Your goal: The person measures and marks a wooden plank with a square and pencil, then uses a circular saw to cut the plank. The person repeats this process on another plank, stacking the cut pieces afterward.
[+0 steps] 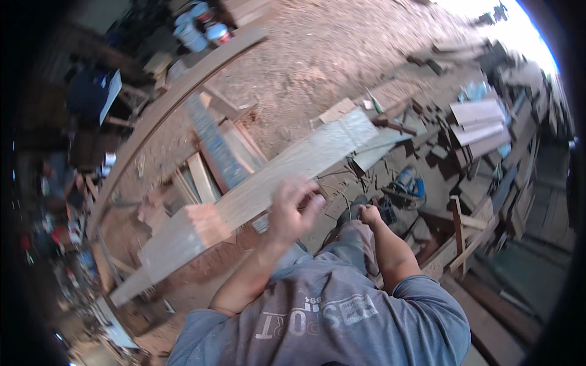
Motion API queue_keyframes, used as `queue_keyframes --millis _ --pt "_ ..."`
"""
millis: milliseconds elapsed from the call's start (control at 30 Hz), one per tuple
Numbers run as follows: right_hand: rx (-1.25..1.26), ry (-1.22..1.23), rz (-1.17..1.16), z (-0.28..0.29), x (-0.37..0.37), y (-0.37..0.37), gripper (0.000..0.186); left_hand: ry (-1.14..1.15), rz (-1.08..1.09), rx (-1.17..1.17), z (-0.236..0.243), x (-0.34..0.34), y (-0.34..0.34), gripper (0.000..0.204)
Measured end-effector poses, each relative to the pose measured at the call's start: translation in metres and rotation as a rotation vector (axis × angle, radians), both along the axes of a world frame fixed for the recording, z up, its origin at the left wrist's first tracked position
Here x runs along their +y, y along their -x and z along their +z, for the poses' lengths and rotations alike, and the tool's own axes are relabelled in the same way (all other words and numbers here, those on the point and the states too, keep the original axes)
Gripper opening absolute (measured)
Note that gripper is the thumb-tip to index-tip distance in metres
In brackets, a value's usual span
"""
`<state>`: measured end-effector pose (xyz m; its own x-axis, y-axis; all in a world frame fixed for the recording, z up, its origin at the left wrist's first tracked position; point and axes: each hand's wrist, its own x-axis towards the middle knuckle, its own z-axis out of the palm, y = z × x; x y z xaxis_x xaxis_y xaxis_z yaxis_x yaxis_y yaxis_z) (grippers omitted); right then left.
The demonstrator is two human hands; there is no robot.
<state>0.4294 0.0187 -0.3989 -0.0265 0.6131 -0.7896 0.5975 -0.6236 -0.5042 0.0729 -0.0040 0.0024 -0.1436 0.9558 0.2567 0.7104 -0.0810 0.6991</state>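
A long pale wooden board [293, 160] runs slantwise in front of me. My left hand [295, 210] is raised over or beside its near edge, slightly blurred, with fingers bent and apart and nothing seen in them. Whether it touches the board, I cannot tell. On the board's left part is a lighter reddish-brown wooden piece [206, 224]. My right hand [368, 215] is closed near my right knee, apart from the board. A thin pale line shows by its fingers; what they hold is too small to make out.
A blue power tool [410, 184] rests on the ground to the right, among cords and offcuts. Beyond it are piled wood scraps and pale flat boards [478, 122]. A long curved-looking beam [165, 116] lies at left. Buckets [192, 36] stand far off.
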Motion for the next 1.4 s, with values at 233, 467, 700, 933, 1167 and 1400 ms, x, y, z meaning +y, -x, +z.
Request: queue_keyframes --millis 233,467,700,933,1167,1400 --pt "0.239 0.159 -0.613 -0.042 0.086 -0.035 0.028 0.244 0.211 0.446 -0.089 0.141 0.019 0.078" --pt "0.31 0.007 -0.715 -0.133 0.198 -0.039 0.041 0.348 0.167 0.449 -0.099 0.132 0.022 0.083" --pt "-0.051 -0.193 -0.692 -0.229 0.346 -0.055 0.087 0.44 0.182 0.366 -0.096 0.132 0.02 0.091" --pt "-0.373 0.065 -0.782 -0.246 0.432 -0.053 0.089 0.457 0.195 0.323 -0.095 0.132 0.017 0.094" --pt "-0.176 -0.359 -0.839 -0.167 0.385 -0.026 0.068 0.464 0.154 0.461 -0.092 0.131 0.021 0.092" --pt "0.119 -0.312 -1.085 -0.004 0.235 -0.01 0.055 0.383 0.11 0.521 -0.094 0.129 0.024 0.086"
